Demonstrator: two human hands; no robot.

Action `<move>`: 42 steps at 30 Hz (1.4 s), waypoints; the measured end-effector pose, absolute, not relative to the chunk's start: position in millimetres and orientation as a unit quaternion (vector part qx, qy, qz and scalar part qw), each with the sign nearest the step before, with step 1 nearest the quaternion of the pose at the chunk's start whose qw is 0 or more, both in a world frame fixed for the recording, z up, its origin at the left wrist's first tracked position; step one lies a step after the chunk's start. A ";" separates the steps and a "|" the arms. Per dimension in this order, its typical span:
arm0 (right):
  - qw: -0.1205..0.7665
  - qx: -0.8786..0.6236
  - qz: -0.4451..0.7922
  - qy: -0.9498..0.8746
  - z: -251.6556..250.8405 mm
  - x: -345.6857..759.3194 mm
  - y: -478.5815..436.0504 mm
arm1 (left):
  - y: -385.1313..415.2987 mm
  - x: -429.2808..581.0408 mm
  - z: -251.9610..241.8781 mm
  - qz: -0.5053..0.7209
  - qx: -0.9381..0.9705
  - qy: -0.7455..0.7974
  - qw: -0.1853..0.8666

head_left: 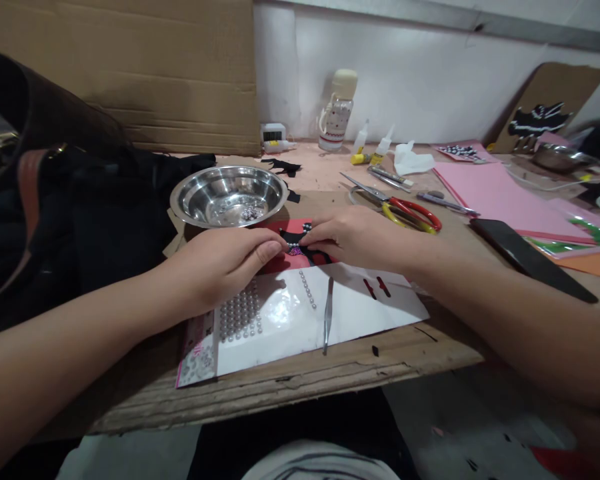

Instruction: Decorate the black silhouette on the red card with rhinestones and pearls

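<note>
Both hands meet over a small black piece (pixel 294 237) with a short row of pearl beads (pixel 293 245) and purple glitter, lying on a red sheet (pixel 275 263). My left hand (pixel 230 263), fingers pressed together, touches the left end of the bead row. From the right, my right hand (pixel 347 237) has its fingertips down on the black piece at the row's other end. Just in front lies a white card (pixel 290 333) with rows of pearl beads (pixel 240 313), a loose strip of beads (pixel 307 290) and tweezers (pixel 328 317).
A metal bowl (pixel 230 197) stands behind my left hand. Red-and-yellow-handled pliers (pixel 413 213), glue bottles (pixel 381 148) and a drinking bottle (pixel 337 110) are farther back. A black phone-like slab (pixel 530 257) and pink sheets (pixel 510 197) lie right; a dark bag (pixel 70 200) is left.
</note>
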State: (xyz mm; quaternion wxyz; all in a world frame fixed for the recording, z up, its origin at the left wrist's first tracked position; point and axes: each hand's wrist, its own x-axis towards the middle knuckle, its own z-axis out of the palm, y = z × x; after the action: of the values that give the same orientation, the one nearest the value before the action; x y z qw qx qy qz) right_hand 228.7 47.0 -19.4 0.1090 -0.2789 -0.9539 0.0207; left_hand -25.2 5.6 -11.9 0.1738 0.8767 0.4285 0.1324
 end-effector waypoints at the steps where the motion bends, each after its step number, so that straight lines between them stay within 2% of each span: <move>1: 0.113 -0.283 0.014 -0.952 -18.5 227.8 44.8 | 5.9 -25.7 -12.5 0.131 0.877 0.430 0.171; 6: 0.165 -0.312 0.010 -0.936 -6.8 222.8 23.4 | 4.5 -26.5 -13.7 0.137 0.892 0.397 0.164; 17: 0.162 -0.304 0.188 -0.920 -10.2 212.9 0.1 | 4.4 -29.5 -11.9 0.103 0.929 0.323 0.148; 24: 0.143 -0.312 0.164 -0.925 -10.1 212.7 1.6 | 7.8 -31.0 -17.2 0.103 0.930 0.314 0.159; 30: 0.201 -0.339 0.080 -0.916 2.5 230.3 22.2 | 9.0 -28.8 -18.5 0.108 0.927 0.317 0.169; 33: 0.223 -0.365 0.087 -0.900 8.6 242.5 31.1 | 8.4 -27.9 -17.6 0.106 0.930 0.315 0.159; 38: 0.182 -0.234 0.193 -0.936 7.6 240.0 14.2 | 6.4 -26.1 -15.4 0.106 0.926 0.328 0.153; 42: 0.146 -0.143 0.227 -0.952 4.0 224.5 -8.9 | 5.4 -25.4 -15.3 0.102 0.919 0.350 0.151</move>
State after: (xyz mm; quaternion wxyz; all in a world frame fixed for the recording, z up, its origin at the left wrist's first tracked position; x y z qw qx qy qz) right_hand 224.5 -8.9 4.0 0.1457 -0.1433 -0.9522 0.2270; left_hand -25.4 5.4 -15.3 0.1507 0.9190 0.3497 0.1019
